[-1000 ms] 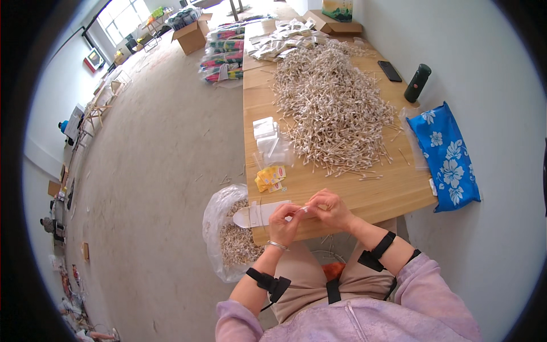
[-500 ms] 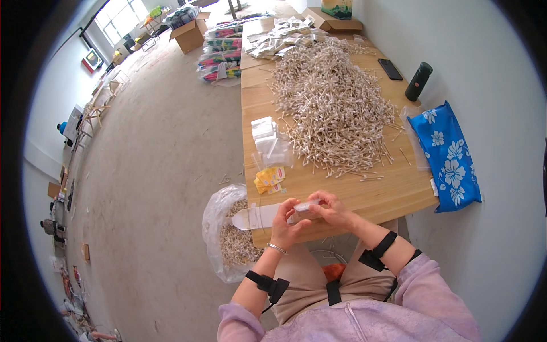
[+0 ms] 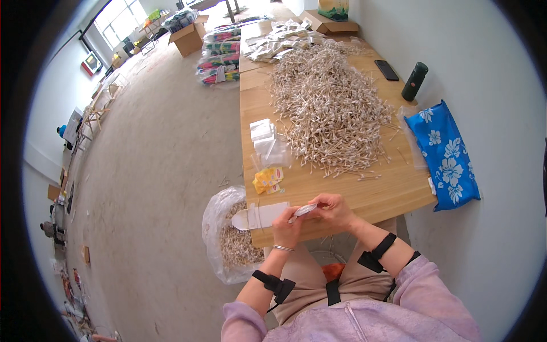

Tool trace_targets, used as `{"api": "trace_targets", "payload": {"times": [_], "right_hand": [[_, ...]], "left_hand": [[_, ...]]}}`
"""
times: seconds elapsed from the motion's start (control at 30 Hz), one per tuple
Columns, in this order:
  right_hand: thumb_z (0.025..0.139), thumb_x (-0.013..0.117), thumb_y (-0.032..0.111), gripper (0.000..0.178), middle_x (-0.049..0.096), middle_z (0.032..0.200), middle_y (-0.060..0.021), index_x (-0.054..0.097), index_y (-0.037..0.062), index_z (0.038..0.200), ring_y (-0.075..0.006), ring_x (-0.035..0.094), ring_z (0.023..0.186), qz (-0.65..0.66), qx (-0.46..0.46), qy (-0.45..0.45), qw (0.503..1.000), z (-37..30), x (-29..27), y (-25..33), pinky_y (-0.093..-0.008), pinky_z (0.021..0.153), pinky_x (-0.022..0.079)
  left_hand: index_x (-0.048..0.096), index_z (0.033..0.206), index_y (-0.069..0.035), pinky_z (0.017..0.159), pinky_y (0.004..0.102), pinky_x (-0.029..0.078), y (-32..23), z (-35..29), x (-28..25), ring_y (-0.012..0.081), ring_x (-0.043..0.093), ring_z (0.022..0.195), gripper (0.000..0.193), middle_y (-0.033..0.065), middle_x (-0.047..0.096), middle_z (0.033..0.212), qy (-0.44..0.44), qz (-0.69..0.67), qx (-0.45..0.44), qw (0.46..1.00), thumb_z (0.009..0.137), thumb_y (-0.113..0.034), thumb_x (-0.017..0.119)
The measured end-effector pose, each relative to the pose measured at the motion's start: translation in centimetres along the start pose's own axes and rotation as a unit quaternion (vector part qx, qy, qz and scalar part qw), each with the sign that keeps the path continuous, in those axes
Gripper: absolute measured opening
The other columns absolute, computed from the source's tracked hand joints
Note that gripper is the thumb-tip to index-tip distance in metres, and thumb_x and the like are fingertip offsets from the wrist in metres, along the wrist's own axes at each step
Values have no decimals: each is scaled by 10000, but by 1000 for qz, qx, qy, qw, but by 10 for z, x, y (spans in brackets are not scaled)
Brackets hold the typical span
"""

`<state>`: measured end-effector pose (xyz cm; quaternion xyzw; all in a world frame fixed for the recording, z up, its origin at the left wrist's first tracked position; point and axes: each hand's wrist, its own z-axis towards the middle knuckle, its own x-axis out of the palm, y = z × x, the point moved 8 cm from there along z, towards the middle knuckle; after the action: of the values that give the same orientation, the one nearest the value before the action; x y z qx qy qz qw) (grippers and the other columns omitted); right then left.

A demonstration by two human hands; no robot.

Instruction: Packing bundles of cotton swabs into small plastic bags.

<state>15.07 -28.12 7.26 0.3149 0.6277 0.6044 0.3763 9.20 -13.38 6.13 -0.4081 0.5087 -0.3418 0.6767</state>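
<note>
Over the near edge of the wooden table [image 3: 393, 196], a small clear plastic packet [image 3: 306, 210] with white contents, apparently cotton swabs, is pinched between both hands. My left hand [image 3: 286, 228] is closed on its left end, and my right hand [image 3: 335, 212] grips its right end with thumb and fingers. Beside my left hand lies a white strip-shaped board [image 3: 268, 215] with bands round it, jutting past the table's left edge. Beyond it are yellow cards [image 3: 268, 179] and a stack of clear plastic bags [image 3: 270, 145]. A big heap of cotton swabs [image 3: 333, 108] covers the table's middle.
Below the table's left corner stands a clear bag of swabs [image 3: 239, 245]. Filled packets [image 3: 282, 40] are piled at the far end, near a cardboard box [image 3: 330, 24]. Along the right wall are a phone [image 3: 387, 70], a dark green bottle [image 3: 415, 81] and a blue floral pouch [image 3: 450, 162].
The packet has turned from lying nearly level to a tilt, its right end higher. My left fingers, spread and curved before, have closed round its left end.
</note>
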Motion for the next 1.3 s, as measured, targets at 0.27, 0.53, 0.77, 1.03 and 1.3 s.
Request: {"api": "trace_targets", "payload": {"times": [0.27, 0.53, 0.77, 1.03, 1.3], "right_hand": [[850, 681, 140, 184, 695, 905, -58, 686, 19, 989, -120, 631, 871, -4, -17, 6, 1000, 0, -2, -2, -280, 801, 506], [861, 650, 140, 128, 673, 815, -60, 662, 14, 887, -109, 601, 784, -47, 15, -7, 999, 0, -2, -6, -273, 704, 484], [874, 606, 154, 150, 602, 752, -44, 593, 5, 888, -111, 553, 714, -42, 29, -13, 999, 0, 3, -12, -272, 668, 466], [852, 624, 110, 94, 609, 813, -1, 595, 22, 866, -78, 553, 744, 64, 96, 8, 993, -1, 10, -18, -237, 669, 462], [841, 649, 42, 48, 600, 920, 0, 602, 34, 847, -69, 571, 826, 200, 96, 62, 973, -3, 9, -33, -214, 716, 463]], "left_hand": [[646, 1071, 8, 803, 257, 514, 8, 2, 0, 121, 619, 902, 245, 66, 668, 1011, 41, -199, -35, 978, 835, -35, 698], [654, 982, 12, 724, 220, 504, 14, 4, 9, 76, 602, 817, 126, 44, 668, 934, 57, -233, -72, 968, 859, -12, 664], [643, 944, -6, 689, 185, 465, 12, 2, 16, 48, 574, 775, 98, 8, 653, 879, 73, -310, -139, 938, 882, -81, 652], [638, 978, -20, 730, 183, 423, 13, -3, 16, 38, 539, 810, 122, 1, 654, 931, 101, -343, -155, 921, 900, -92, 577], [641, 965, -6, 780, 219, 454, 26, -4, 27, 75, 571, 867, 109, 54, 656, 1003, 101, -405, -130, 899, 891, -59, 580]]}}
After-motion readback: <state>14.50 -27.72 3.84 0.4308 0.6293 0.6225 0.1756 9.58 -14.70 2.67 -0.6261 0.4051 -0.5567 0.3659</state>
